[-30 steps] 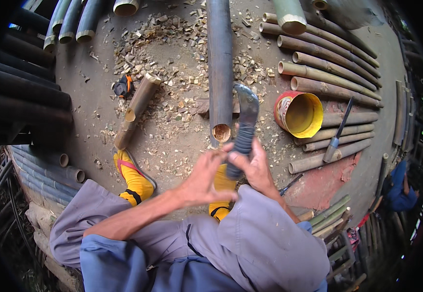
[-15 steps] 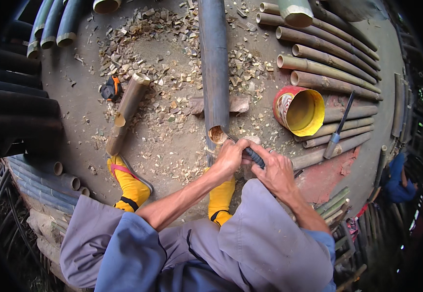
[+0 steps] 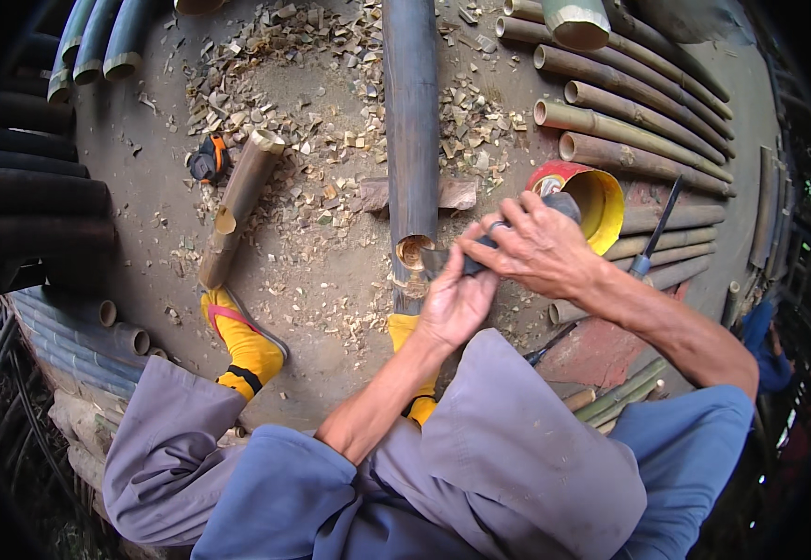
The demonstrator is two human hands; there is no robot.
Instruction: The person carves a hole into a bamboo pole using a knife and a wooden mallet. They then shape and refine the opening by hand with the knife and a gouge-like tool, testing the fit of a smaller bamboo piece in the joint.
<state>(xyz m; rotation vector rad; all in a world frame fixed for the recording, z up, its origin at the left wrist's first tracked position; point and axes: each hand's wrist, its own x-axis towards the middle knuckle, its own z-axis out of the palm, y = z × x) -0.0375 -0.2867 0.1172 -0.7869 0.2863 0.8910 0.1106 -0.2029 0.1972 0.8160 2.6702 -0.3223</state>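
Gripping a dark-handled knife point(image 3: 564, 205), the right hand point(image 3: 545, 245) is closed over its handle from above, with a ring on one finger. The left hand point(image 3: 457, 303) is together with it, just below, and touches the knife nearer to its blade point(image 3: 434, 262); its fingers are partly hidden, so I cannot tell how firmly it holds. The knife lies across, between the bamboo pole point(image 3: 412, 131) and the red and yellow bucket point(image 3: 555, 174), with the blade beside the hollow cut opening at the pole's near end. Whether the edge touches the bamboo is not clear to me.

The pole rests over a low reddish block point(image 3: 457, 193), and pale chips point(image 3: 331, 121) are scattered on both sides. To the left lies a short notched bamboo piece point(image 3: 247, 191), with an orange and black object point(image 3: 208, 160) near its upper end. A yellow-socked foot point(image 3: 237, 345) is just below this piece. At the right, a narrow-bladed tool point(image 3: 662, 224) lies across several bamboo lengths point(image 3: 676, 219).
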